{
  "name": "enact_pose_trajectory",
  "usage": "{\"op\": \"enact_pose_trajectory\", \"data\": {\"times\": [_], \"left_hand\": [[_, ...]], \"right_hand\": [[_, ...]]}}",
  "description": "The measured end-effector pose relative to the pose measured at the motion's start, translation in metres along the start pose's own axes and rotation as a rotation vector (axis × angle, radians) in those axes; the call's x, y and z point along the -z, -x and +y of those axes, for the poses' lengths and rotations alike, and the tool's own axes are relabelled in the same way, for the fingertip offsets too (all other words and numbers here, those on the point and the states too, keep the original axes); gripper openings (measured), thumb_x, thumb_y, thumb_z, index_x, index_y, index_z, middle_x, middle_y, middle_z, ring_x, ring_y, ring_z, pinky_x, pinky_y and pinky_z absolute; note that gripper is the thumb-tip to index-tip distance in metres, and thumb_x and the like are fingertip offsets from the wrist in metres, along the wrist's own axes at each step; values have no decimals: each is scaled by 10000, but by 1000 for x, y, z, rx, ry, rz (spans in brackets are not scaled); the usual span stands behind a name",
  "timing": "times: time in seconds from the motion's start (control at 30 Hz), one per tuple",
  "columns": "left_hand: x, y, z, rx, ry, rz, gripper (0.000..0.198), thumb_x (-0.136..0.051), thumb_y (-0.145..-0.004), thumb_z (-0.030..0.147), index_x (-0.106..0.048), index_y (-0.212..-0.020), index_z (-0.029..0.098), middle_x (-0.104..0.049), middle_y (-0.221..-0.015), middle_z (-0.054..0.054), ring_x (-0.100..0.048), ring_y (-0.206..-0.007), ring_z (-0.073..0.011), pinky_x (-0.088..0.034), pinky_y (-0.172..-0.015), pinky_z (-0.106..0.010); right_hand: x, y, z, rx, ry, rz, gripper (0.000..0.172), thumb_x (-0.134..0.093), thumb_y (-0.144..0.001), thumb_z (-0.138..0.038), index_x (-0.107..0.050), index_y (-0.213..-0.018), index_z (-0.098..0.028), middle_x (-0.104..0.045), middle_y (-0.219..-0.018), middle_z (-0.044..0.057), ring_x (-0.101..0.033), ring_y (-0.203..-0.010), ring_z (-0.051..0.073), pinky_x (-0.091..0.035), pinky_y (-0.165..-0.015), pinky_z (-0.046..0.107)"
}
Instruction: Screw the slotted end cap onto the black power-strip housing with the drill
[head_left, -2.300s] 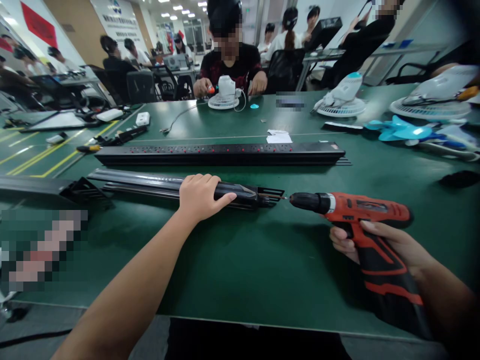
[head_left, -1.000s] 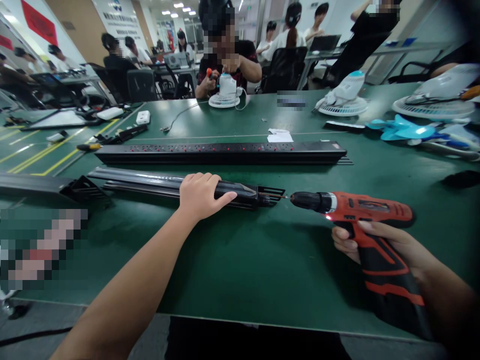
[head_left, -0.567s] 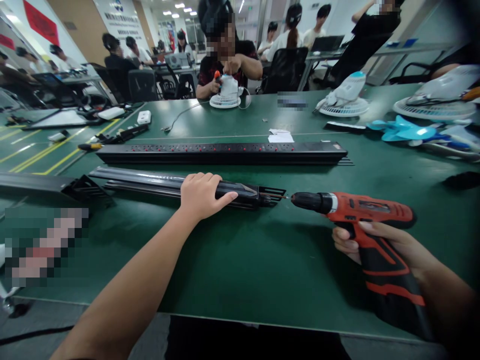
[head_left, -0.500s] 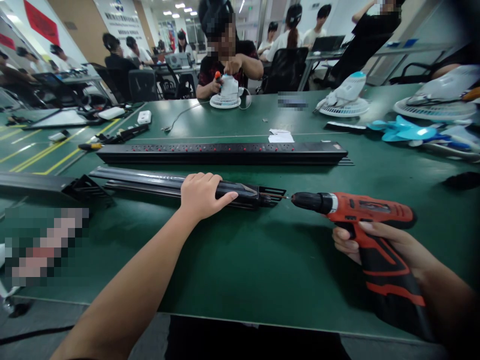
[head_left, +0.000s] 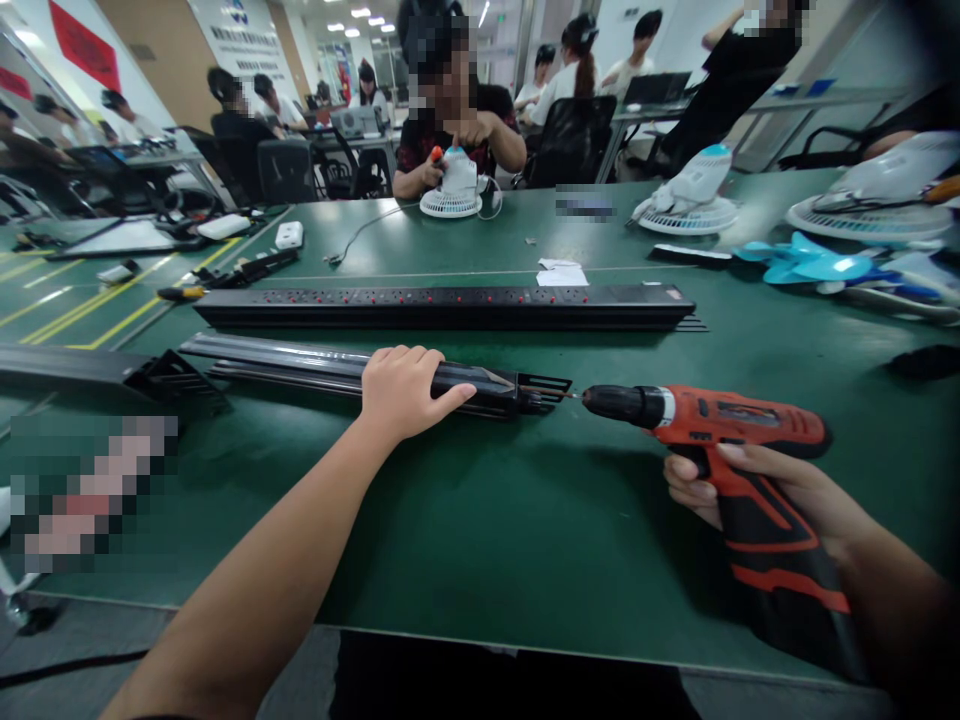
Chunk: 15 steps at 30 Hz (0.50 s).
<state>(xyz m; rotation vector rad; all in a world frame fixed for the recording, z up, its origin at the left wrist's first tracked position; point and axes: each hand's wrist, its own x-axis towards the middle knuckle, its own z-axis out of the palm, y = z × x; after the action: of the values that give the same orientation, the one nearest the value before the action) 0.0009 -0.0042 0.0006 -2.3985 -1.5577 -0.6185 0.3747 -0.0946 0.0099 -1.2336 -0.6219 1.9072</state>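
- Right grip (head_left: 814, 495) wraps fully round drill (head_left: 739, 413); bit (head_left: 553, 393) at black rail (head_left: 292, 357)'s slotted end, contact unclear.
- Left grip (head_left: 401, 392), half curled, holds rail down from above, thumb out.
- Rail lies on green bench (head_left: 517, 540), near side of red-dotted bar (head_left: 450, 312).

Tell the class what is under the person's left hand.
A black bar lies under the left hand, showing on both sides; the stretch directly beneath is covered, so unseen.

Ceiling lights (head_left: 360, 13) glow while soft shadows darken the table (head_left: 517, 540)
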Motion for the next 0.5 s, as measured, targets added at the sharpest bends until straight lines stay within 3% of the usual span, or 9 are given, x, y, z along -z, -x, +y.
{"op": "enact_pose_trajectory", "data": {"times": [0.5], "left_hand": [[0,0,0,5,3,-17,717,-393,-966,805,-764,-1050,197,-783,-966,-104,-702,-931,-331,-480,-927,-486]], "right_hand": [[4,-1,0,-38,13,-24,315,-622,-497,-377,-566,-767,-224,-508,-598,-18,-405,-498,99,-449,-407,195]]}}
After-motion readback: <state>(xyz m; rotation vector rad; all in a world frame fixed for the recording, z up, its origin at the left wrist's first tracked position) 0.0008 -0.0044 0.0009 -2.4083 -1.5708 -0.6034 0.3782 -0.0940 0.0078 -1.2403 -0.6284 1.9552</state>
